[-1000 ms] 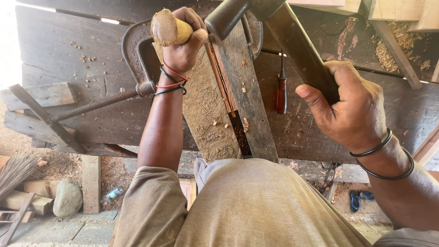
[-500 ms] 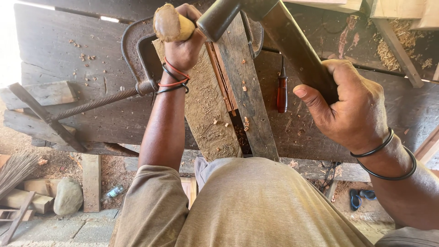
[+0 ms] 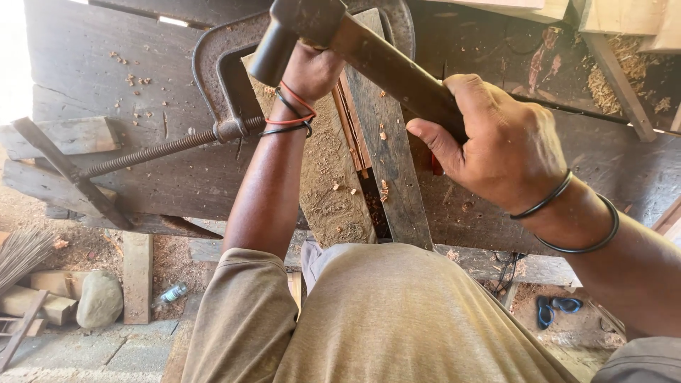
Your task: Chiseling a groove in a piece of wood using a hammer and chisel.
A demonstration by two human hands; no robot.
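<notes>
The right hand [image 3: 507, 145] is wrapping its grip tight around the dark handle of a hammer [image 3: 369, 53], whose heavy head is hanging over the left hand [image 3: 308, 71]. The left hand's grip is partly hidden behind that head, so I cannot tell whether it is closed on anything. Just below both hands, a narrow plank [image 3: 386, 177] is lying on the dusty worktop [image 3: 128, 92], with an iron clamp [image 3: 213, 85] sitting just left of the left wrist.
</notes>
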